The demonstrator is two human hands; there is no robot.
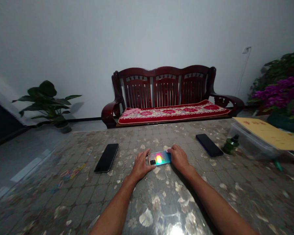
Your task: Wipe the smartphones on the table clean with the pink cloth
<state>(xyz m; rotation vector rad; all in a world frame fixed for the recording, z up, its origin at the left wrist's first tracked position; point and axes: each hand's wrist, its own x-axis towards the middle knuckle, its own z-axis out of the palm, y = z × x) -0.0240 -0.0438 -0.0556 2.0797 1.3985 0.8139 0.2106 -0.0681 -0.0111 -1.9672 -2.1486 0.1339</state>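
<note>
A smartphone (164, 157) with a shiny blue, rainbow-reflecting back is held sideways at the middle of the table, its camera block facing up at the left end. My left hand (140, 165) grips the camera end, thumb along the near edge and fingers at the far corner. My right hand (179, 156) is closed around the other end and covers part of it. To the left lies a black phone (106, 158), screen up. Another dark phone (209, 145) rests to the right, beyond my right hand.
Several coloured rubber bands (72, 173) lie on the patterned tablecloth (147, 202) at the left. A green bottle (230, 144) and a clear plastic box (250, 140) under a yellow sheet (269, 130) stand at the right, near purple flowers (281, 94). Behind is a wooden bench (165, 86).
</note>
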